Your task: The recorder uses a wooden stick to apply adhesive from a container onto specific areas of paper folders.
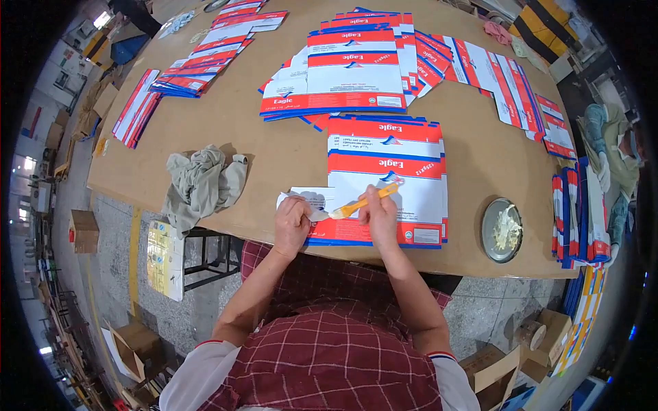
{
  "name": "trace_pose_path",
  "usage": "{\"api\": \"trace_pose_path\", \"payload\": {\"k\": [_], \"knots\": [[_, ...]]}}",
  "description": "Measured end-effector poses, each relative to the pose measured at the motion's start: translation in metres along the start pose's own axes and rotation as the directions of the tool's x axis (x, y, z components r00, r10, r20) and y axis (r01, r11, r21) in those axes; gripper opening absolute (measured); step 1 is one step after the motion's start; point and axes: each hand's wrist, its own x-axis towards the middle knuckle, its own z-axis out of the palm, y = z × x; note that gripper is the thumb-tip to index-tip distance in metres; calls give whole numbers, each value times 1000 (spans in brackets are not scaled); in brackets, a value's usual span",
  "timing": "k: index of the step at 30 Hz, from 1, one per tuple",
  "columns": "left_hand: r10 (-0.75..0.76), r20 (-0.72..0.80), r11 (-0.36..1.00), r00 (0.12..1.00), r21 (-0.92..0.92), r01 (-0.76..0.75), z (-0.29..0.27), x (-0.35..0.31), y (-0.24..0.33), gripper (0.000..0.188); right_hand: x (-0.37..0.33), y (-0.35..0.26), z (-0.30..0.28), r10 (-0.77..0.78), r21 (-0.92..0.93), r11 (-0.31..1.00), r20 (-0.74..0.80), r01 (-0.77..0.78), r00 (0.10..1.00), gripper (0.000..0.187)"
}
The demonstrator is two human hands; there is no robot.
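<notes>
A stack of flat printed cartons (pixel 387 181), red, white and blue, lies at the table's front edge before me. In my right hand (pixel 382 218) is a small brush (pixel 363 202) with a yellow handle, held over the top carton. Its bristle end points left, touching or almost touching a white carton flap (pixel 319 214). The fingers of my left hand (pixel 293 222) are closed in a pinch on that flap, at the stack's left side. Right of the stack stands a round dish (pixel 502 231) with pale, creamy paste smeared inside.
A crumpled grey-green cloth (pixel 205 181) hangs over the table's front edge at left. Larger carton piles (pixel 353 68) lie farther back, others (pixel 199 65) at far left. At right, a person (pixel 613 151) is beside upright cartons (pixel 582 212). Open cardboard boxes (pixel 497 373) stand on the floor.
</notes>
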Motion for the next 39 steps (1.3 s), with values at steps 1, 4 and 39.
{"api": "trace_pose_path", "payload": {"k": [1,4,39], "knots": [[2,-3,1000,1000,2,-2,0,1,0,23,1,0,-2,-34,107,993,-62,40,998,37],[-4,-8,1000,1000,-1,4,1,0,2,22,4,-4,-8,-39,275,959,-107,67,994,36],[8,-11,1000,1000,19,-8,0,0,0,22,-3,-10,-2,-481,-360,730,335,581,811,19]]}}
